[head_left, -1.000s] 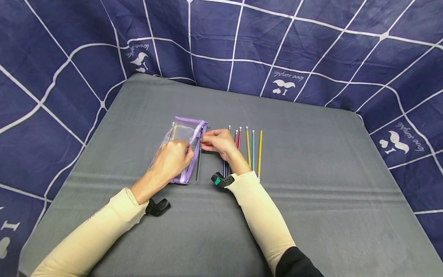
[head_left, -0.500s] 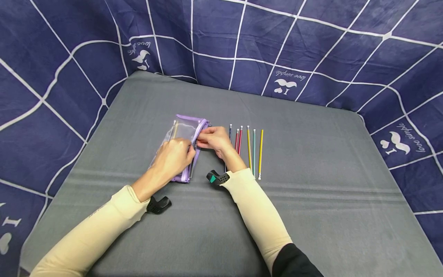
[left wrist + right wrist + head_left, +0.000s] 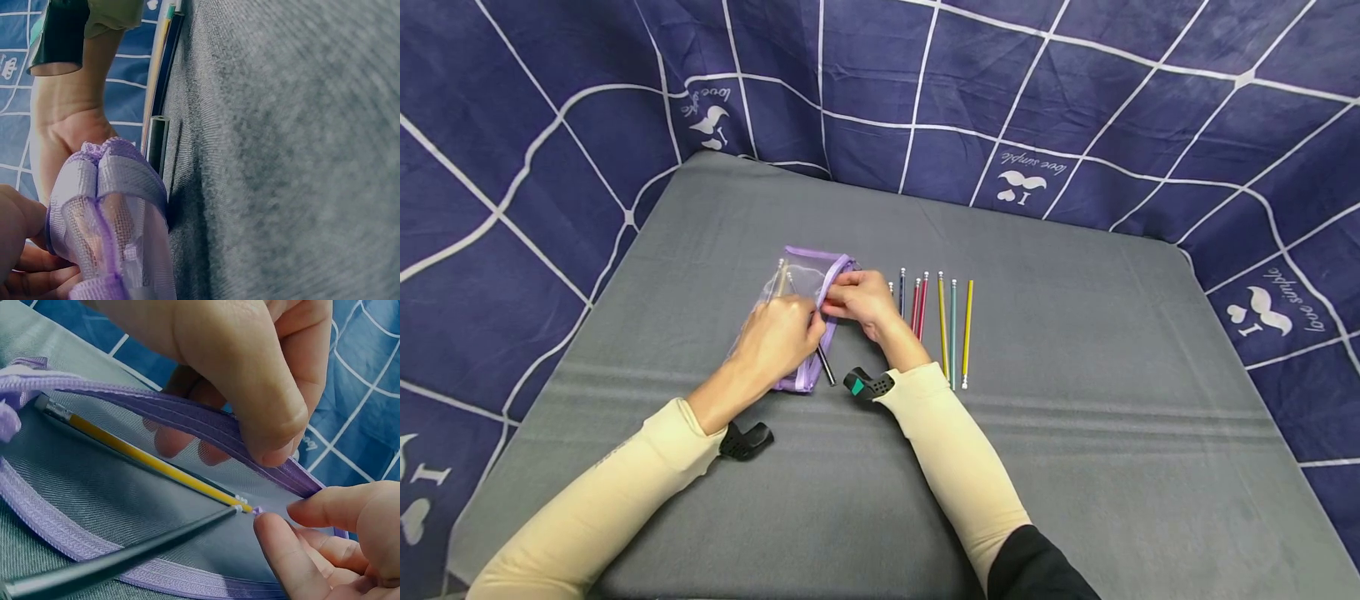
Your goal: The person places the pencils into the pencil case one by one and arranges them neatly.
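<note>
A mesh pencil pouch (image 3: 806, 260) with a purple zipper edge lies on the table, its mouth gaping. My left hand (image 3: 784, 329) pinches the zipper edge of the pouch and holds that side up, thumb in front. At the mouth, my right hand (image 3: 865, 302) has fingers around the opening; a gap shows between thumb and index tips. A black pencil (image 3: 137, 553) slants into the mouth beside those fingertips, its near end outside (image 3: 827, 367). Inside, a yellow pencil (image 3: 144, 459) with an eraser lies on the mesh. The left wrist view shows the black pencil's end (image 3: 159, 137) beside the pouch.
Right of the pouch, loose pencils lie roughly parallel: a dark blue pencil (image 3: 902, 287), red pencils (image 3: 922, 304), a yellow pencil (image 3: 943, 321), a teal pencil (image 3: 953, 333) and another yellow pencil (image 3: 967, 333). A grey cloth (image 3: 1075, 417) covers the table; a blue checked curtain (image 3: 962, 83) surrounds it.
The black pencil has gone from beside the pouch into its mouth and now slants, its near end outside. My right hand has moved slightly left and its fingertips have come off the pencil.
</note>
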Available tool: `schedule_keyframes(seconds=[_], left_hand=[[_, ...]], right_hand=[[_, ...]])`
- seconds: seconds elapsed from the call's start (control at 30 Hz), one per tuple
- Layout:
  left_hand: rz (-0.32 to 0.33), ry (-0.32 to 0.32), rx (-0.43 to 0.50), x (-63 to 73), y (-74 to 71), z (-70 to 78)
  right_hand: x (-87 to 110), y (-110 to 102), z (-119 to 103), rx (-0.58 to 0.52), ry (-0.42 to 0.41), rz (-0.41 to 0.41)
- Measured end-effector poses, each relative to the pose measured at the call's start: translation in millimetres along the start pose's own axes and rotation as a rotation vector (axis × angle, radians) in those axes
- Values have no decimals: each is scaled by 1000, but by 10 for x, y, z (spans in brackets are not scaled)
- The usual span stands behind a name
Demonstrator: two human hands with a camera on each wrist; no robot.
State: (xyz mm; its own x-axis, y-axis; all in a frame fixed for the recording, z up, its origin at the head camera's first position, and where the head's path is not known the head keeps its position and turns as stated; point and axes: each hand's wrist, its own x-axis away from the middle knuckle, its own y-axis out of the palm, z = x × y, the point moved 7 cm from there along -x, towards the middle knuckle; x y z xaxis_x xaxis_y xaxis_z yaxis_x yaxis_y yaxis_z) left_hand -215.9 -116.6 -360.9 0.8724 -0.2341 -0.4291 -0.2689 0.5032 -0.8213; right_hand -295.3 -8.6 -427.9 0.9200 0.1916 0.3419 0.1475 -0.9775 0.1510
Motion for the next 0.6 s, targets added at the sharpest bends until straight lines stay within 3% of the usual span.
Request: schedule_keyframes(seconds=[0.6], left_hand=[[15,13,-8,15,-25,30]], right_hand=[[211,-32,-88,182,-17,-62]])
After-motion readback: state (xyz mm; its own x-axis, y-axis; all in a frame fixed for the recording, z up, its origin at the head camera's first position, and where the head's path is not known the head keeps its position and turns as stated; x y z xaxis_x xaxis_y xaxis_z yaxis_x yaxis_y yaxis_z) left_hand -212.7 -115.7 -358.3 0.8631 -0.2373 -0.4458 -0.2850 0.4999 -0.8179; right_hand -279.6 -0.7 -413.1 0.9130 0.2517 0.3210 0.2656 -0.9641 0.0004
